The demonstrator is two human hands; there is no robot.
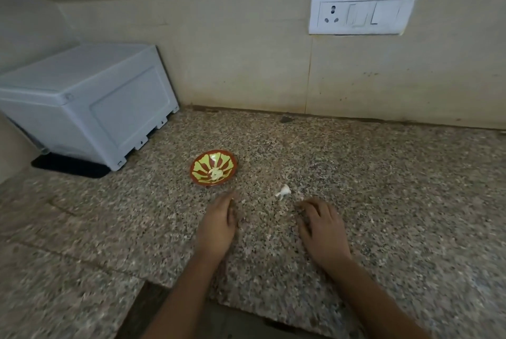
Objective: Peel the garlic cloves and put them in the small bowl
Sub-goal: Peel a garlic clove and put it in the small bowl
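Observation:
A small red and yellow patterned bowl sits on the speckled granite counter, with pale garlic pieces in its middle. A white scrap of garlic or skin lies on the counter to the bowl's right. My left hand rests flat on the counter just below the bowl, fingers straight, holding nothing. My right hand rests on the counter below and right of the white scrap, fingers loosely spread and slightly bent, holding nothing.
A white plastic box stands at the back left corner on a dark mat. A switch and socket plate is on the tiled wall behind. The counter's front edge has a cut-out below my forearms.

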